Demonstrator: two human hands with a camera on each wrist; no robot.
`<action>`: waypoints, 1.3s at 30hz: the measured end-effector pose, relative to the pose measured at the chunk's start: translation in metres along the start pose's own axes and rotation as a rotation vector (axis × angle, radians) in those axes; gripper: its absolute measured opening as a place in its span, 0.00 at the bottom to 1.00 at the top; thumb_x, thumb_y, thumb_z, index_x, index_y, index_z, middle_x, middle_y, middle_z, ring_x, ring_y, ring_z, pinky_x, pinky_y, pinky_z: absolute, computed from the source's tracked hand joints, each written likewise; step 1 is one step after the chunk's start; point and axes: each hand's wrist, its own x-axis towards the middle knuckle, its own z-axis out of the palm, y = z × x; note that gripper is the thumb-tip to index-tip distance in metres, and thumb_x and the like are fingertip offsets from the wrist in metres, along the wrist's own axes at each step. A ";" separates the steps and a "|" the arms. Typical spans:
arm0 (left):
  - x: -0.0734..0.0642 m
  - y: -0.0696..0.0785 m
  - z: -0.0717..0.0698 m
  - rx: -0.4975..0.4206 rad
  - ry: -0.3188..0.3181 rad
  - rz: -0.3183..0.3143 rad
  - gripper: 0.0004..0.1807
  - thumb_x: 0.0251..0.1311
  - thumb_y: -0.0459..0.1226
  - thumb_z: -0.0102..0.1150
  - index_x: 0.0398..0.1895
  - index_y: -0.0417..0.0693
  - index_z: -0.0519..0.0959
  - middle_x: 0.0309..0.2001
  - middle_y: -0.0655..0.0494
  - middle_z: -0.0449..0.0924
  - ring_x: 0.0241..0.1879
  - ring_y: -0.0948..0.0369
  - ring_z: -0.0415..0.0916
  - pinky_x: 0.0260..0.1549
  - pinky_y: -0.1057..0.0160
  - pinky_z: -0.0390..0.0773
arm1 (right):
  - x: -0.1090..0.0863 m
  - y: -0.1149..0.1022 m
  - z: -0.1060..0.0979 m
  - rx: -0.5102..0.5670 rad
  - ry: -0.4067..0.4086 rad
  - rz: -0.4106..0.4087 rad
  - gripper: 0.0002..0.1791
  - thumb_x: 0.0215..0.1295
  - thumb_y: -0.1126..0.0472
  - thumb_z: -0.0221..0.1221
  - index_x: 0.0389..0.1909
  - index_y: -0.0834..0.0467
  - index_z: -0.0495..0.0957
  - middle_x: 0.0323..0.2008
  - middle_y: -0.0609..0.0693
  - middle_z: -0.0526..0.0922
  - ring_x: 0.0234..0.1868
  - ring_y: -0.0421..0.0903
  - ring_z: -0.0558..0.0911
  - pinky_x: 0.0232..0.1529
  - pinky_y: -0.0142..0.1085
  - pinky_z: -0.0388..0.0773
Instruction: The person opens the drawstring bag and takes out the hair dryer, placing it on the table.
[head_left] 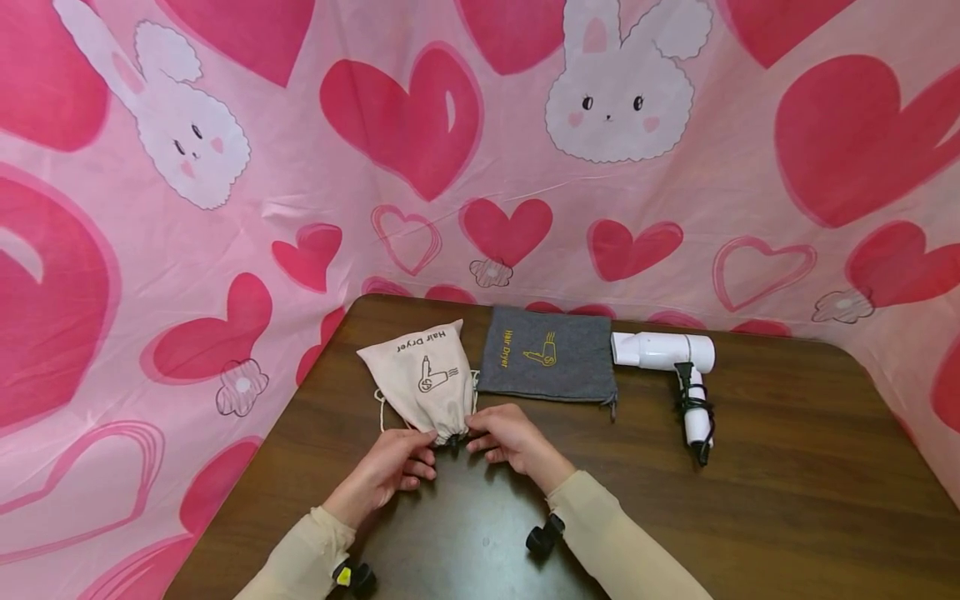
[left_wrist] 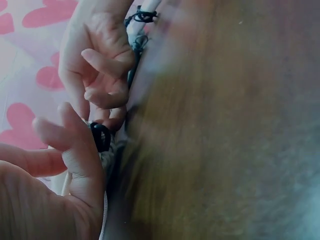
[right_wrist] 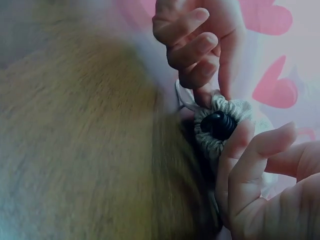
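A cream drawstring bag [head_left: 420, 358] printed "Hair Dryer" lies on the table with its gathered mouth toward me. My left hand [head_left: 386, 468] pinches the left side of that mouth between thumb and finger. On the right side, my right hand [head_left: 516, 442] pinches the rim the same way. Between them a black ribbed end [right_wrist: 218, 125] pokes out of the puckered opening, seen closely in the right wrist view; the rest of it is hidden inside the bag. White drawstring loops hang at both sides of the bag.
A grey "Hair Dryer" pouch [head_left: 551, 354] lies flat right of the cream bag. Beside it rests a white hair dryer [head_left: 663, 352], its black cord [head_left: 696, 404] wound round the handle. The brown table [head_left: 795, 467] meets a pink heart-patterned cloth [head_left: 525, 175] behind.
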 end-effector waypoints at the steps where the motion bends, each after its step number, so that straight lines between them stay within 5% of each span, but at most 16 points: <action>1: -0.001 -0.001 0.000 0.006 -0.002 -0.002 0.16 0.76 0.43 0.60 0.48 0.36 0.80 0.26 0.55 0.79 0.22 0.63 0.83 0.18 0.69 0.77 | -0.001 0.000 0.000 -0.015 0.002 -0.007 0.08 0.73 0.64 0.64 0.44 0.66 0.81 0.29 0.51 0.84 0.22 0.38 0.84 0.18 0.26 0.73; 21: 0.001 -0.004 0.011 -0.065 0.063 -0.012 0.14 0.74 0.40 0.60 0.46 0.35 0.80 0.25 0.54 0.78 0.21 0.63 0.82 0.17 0.69 0.76 | -0.003 -0.002 0.004 -0.014 0.002 -0.018 0.08 0.73 0.66 0.63 0.46 0.68 0.82 0.27 0.50 0.84 0.23 0.38 0.83 0.18 0.26 0.74; 39: -0.001 -0.001 0.011 -0.202 0.031 -0.044 0.07 0.76 0.37 0.57 0.40 0.42 0.78 0.23 0.57 0.75 0.22 0.64 0.81 0.19 0.71 0.76 | -0.001 0.000 0.001 -0.035 -0.013 -0.023 0.06 0.73 0.65 0.63 0.41 0.66 0.82 0.27 0.51 0.84 0.24 0.39 0.83 0.19 0.27 0.75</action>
